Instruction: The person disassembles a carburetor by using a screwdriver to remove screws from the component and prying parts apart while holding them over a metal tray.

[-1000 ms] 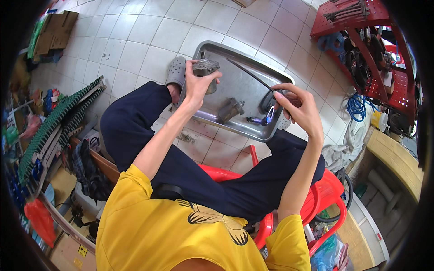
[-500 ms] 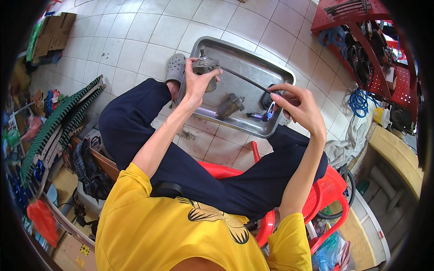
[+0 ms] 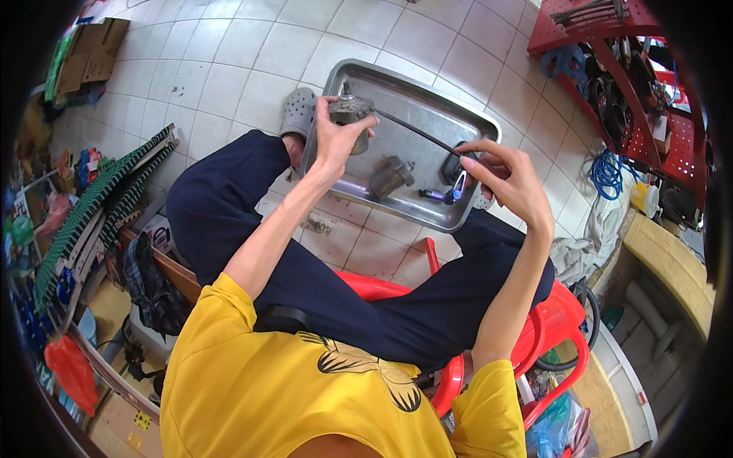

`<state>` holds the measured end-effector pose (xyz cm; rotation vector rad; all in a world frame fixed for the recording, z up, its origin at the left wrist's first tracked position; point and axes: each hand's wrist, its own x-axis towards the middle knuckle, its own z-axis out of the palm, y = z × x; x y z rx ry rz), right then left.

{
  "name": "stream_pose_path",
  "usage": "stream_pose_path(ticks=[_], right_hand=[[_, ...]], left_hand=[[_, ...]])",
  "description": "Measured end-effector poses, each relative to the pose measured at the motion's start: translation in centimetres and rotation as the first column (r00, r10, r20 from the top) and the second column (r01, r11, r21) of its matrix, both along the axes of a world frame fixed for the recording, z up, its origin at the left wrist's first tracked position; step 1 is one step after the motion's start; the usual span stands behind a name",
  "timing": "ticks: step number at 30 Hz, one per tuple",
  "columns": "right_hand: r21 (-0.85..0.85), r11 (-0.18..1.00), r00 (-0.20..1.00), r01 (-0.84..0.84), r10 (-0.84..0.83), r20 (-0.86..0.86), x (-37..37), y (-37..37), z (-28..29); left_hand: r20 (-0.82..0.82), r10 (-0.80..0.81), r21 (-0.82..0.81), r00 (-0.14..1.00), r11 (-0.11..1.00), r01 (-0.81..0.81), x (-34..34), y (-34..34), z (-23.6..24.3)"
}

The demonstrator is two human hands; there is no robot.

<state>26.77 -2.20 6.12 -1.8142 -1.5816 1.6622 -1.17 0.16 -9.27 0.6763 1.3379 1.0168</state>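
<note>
My left hand grips a grimy grey metal part with a short shaft on top, over the left side of a steel tray. My right hand pinches the near end of a long thin dark rod, whose far end meets the metal part beside my left fingers. A second dirty metal part lies in the tray. Near my right fingers are a blue and black tool and a black object, both partly seen.
A red perforated tool rack stands at right, beside coiled blue cable. Cardboard and green striped items are at left. A red chair is under me; a grey clog is by the tray.
The rod's far end has moved from beside the metal part onto it. My left hand has shifted slightly right; the tray appears a little higher in view.
</note>
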Motion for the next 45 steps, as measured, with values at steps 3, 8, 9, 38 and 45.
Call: stream_pose_path(ticks=[3,8,9,38,45], right_hand=[[0.009,1.0,1.0,0.0,0.0,0.007,0.1,0.0,0.0],[0.012,1.0,1.0,-0.003,0.003,0.002,0.1,0.0,0.0],[0.014,1.0,1.0,-0.002,0.002,0.003,0.0,-0.1,0.0],[0.594,0.782,0.886,-0.191,-0.123,0.447,-2.2,-0.9,-2.9],[0.349,0.875,0.827,-0.336,0.096,0.554,-3.1,-1.3,-4.1]], left_hand=[[0.006,0.002,-0.005,1.0,1.0,-0.002,-0.1,0.0,0.0],[0.018,0.01,0.001,1.0,1.0,-0.01,-0.1,0.1,-0.2],[0.018,0.01,-0.002,1.0,1.0,-0.01,-0.1,0.1,-0.2],[-0.315,0.035,0.189,0.949,0.982,0.027,-0.8,0.2,-1.4],[-0.242,0.072,0.151,0.968,0.988,-0.036,-1.7,1.0,-0.6]])
